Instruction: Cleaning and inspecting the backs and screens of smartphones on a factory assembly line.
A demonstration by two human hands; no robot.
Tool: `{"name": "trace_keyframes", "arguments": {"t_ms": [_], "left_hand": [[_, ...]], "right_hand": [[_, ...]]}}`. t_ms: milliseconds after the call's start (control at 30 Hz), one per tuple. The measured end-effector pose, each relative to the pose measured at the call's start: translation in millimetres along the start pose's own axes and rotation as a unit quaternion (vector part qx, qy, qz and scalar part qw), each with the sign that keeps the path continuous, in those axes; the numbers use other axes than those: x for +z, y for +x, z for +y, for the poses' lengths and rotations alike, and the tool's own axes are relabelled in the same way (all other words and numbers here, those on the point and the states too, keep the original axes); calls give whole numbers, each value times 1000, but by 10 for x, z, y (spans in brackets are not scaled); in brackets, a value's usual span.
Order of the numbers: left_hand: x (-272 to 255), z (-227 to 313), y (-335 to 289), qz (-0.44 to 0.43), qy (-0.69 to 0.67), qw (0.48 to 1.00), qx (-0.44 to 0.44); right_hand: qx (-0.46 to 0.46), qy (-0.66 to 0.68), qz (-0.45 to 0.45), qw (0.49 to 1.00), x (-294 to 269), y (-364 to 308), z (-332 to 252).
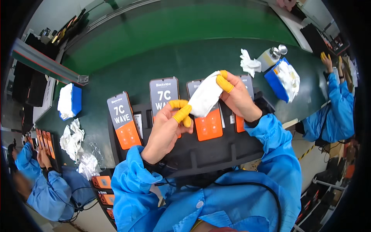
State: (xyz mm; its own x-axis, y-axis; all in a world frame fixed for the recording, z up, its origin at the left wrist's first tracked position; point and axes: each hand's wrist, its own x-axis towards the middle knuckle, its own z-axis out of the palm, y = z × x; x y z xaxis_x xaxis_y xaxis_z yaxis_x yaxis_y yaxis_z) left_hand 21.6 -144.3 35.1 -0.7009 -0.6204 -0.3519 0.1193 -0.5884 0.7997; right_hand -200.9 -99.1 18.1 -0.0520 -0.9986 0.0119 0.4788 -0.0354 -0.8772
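A folded white wiping cloth (205,96) is stretched between my hands, above a black tray (208,159). Yellow finger cots cover several of my fingertips. My left hand (165,129) pinches the cloth's lower left end, and my right hand (239,94) grips its upper right end. Under the cloth lies a smartphone (209,129) with a grey and orange front film, partly hidden. To its left are a second phone (164,87), partly behind my left hand, and a third phone (124,120). Another phone (247,82) sits mostly behind my right hand.
Blue boxes of white wipes (76,101) (279,84) stand left and right. A clear pump bottle (269,59) and crumpled wipes (249,63) lie back right. Used wipes (72,139) and plastic film (89,165) are at left. Co-workers in blue sit left (52,193) and right (324,116).
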Motion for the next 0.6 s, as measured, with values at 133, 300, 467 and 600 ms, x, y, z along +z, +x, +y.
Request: {"name": "trace_keyframes", "arguments": {"t_ms": [133, 300, 467, 600], "left_hand": [[87, 8, 1, 32, -29, 997, -60], [135, 33, 32, 5, -138, 988, -72], [186, 51, 51, 48, -129, 990, 2], [360, 110, -25, 28, -118, 992, 28]], "right_hand": [[-78, -63, 13, 995, 25, -50, 15], [-214, -394, -190, 873, 183, -131, -48], [-187, -310, -69, 930, 99, -113, -52], [-113, -163, -24, 980, -23, -56, 6]]}}
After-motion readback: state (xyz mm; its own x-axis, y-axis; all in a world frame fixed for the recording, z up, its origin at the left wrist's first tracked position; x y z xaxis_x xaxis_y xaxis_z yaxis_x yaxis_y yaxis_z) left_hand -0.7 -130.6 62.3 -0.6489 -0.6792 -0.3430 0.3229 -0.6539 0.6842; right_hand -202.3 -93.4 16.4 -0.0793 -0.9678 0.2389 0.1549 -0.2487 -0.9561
